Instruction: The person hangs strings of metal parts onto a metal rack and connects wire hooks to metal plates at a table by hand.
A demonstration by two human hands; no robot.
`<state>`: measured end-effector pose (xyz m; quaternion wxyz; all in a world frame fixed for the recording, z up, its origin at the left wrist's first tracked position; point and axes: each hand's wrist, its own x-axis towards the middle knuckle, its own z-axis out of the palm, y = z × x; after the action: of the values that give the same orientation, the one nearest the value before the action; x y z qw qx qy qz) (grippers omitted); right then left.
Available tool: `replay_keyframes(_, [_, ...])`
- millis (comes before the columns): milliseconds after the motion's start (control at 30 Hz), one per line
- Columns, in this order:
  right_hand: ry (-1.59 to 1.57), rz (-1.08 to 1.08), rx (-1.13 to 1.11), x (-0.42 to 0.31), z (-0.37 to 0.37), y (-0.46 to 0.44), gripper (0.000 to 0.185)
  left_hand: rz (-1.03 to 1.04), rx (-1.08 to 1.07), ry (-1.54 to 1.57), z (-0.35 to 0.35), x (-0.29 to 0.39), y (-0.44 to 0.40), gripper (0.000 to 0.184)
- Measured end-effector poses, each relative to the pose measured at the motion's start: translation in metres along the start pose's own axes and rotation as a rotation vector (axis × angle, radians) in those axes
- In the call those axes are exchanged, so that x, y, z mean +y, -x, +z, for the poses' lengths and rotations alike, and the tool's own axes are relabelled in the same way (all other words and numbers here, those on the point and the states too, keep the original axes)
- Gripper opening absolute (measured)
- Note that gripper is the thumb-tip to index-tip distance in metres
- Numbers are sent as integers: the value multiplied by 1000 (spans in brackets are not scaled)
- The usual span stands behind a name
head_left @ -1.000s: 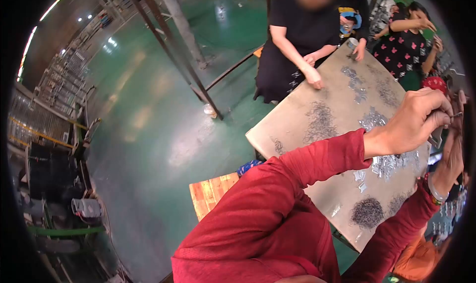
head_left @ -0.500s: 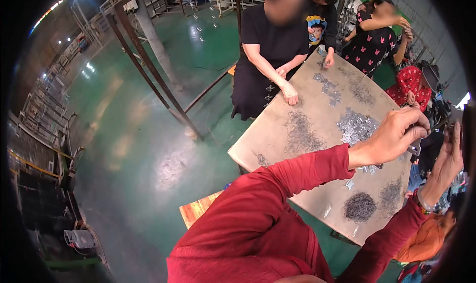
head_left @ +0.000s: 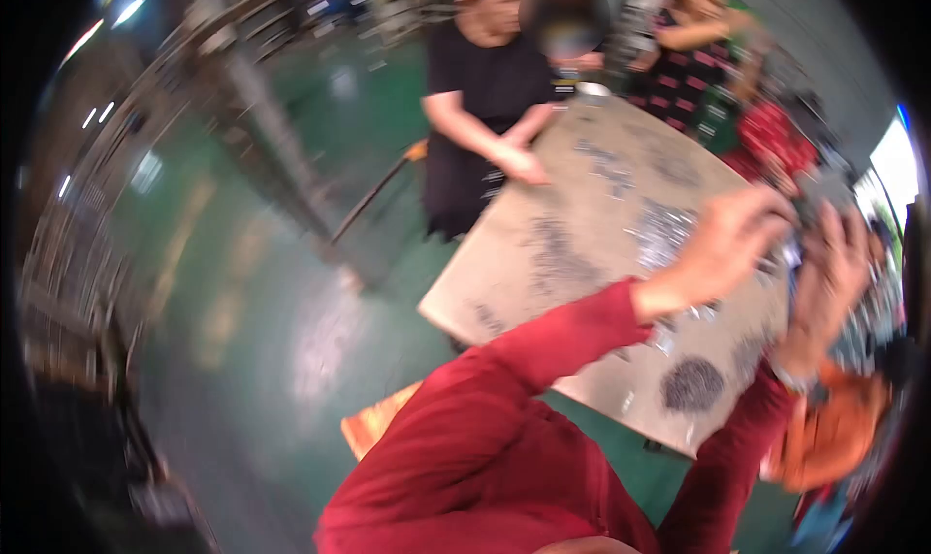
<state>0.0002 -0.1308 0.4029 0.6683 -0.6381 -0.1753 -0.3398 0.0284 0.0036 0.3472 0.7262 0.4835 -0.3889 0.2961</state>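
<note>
Hovering by table [head_left: 475, 290]: 2 hands [head_left: 722, 248] [head_left: 829, 277]; far-end container [head_left: 593, 89], contents unclear.

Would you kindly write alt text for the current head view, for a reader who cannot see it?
The wearer's left hand and right hand, in red sleeves, are raised close together, too blurred to tell whether they hold anything. A beige table bears small pieces, some silvery; a person in black is at its edge.

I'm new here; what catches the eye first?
Probably the red sleeves, running from the bottom to the left hand and right hand, raised close together at right. Beyond them lies a pale table with scattered shiny pieces; a round dark pile sits near its lower corner.
</note>
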Motion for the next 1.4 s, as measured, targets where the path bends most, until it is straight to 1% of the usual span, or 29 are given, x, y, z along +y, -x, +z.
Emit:
replay_keyframes(33, [13, 5, 54, -3, 2, 4, 26, -251, -57, 133, 2, 10, 3, 11])
replay_keyframes(67, [2, -35, 65, 3, 3, 6, 23, -160, -99, -47, 0, 2, 7, 11])
replay_keyframes(100, [-5, 28, 30, 10, -5, 7, 21, -207, -123, 32, 2, 3, 12, 11])
replay_keyframes(133, [-159, 55, -1, 19, -12, 10, 19, -278, -136, 80, 9, -9, 18, 11])
replay_keyframes(167, [-275, 88, 13, 22, -14, 15, 20, -170, -141, 64, 16, -23, 24, 11])
replay_keyframes(233, [-271, 66, 23, 22, -20, 22, 19, -185, -153, 95, 23, -30, 29, 10])
replay_keyframes(333, [-228, 94, 66, 28, -36, 23, 19, -282, -185, 96, 30, -34, 29, 8])
replay_keyframes(433, [-254, 170, 107, 27, -45, 24, 19, -194, -211, 45, 36, -44, 30, 7])
replay_keyframes(467, [-218, 217, 122, 25, -47, 25, 19, -217, -224, 35, 37, -49, 32, 8])
replay_keyframes(500, [-131, 230, 161, 23, -49, 26, 20, -184, -222, 51, 40, -49, 33, 8])
replay_keyframes(567, [-39, 256, 156, 27, -54, 26, 24, -103, -202, 14, 38, -51, 32, 9])
replay_keyframes(600, [-40, 278, 176, 25, -57, 25, 24, -63, -191, -15, 40, -54, 33, 9])
replay_keyframes(633, [-20, 288, 172, 41, -87, 24, 22, -1, -154, -15, 42, -57, 33, 8])
replay_keyframes(667, [-21, 248, 171, 39, -78, 22, 21, 55, -125, -9, 43, -58, 33, 6])
replay_keyframes(700, [39, 299, 264, 32, -72, 23, 21, 36, -131, -16, 42, -57, 32, 6])
replay_keyframes(733, [7, 194, 205, 39, -75, 20, 21, 14, -147, -10, 40, -56, 32, 5])
replay_keyframes(767, [-56, 235, 161, 37, -83, 17, 21, 22, -123, -11, 39, -57, 33, 5])
replay_keyframes(833, [-55, 95, 168, 48, -96, 12, 25, 41, -106, 11, 39, -57, 34, 5])
replay_keyframes(867, [-46, 99, 150, 48, -97, 9, 26, -11, -135, 14, 36, -56, 33, 7])
replay_keyframes(933, [-30, 98, 116, 41, -88, 8, 28, -4, -104, 18, 36, -57, 34, 6])
replay_keyframes(1033, [-51, 56, 98, 49, -97, 1, 29, 28, -67, -6, 32, -54, 33, 7])
replay_keyframes(1167, [-68, 28, 125, 53, -105, -5, 34, 43, -12, 37, 25, -41, 30, 11])
replay_keyframes(1200, [6, 52, 200, 48, -104, -7, 37, 62, 40, -9, 21, -37, 30, 13])
replay_keyframes(1267, [-22, 8, 238, 42, -108, -11, 40, 99, 141, -99, 9, -27, 30, 18])
replay_keyframes(1300, [-34, -12, 259, 39, -112, -13, 41, 70, 112, -128, 0, -28, 33, 18])
replay_keyframes(1333, [31, -22, 276, 36, -118, -16, 43, 39, 83, -157, -14, -35, 40, 19])
replay_keyframes(1367, [15, -55, 271, 35, -125, -15, 38, 7, 52, -185, -29, -43, 49, 20])
replay_keyframes(1400, [-1, -87, 266, 34, -133, -14, 36, -111, -20, -239, -48, -55, 61, 20])
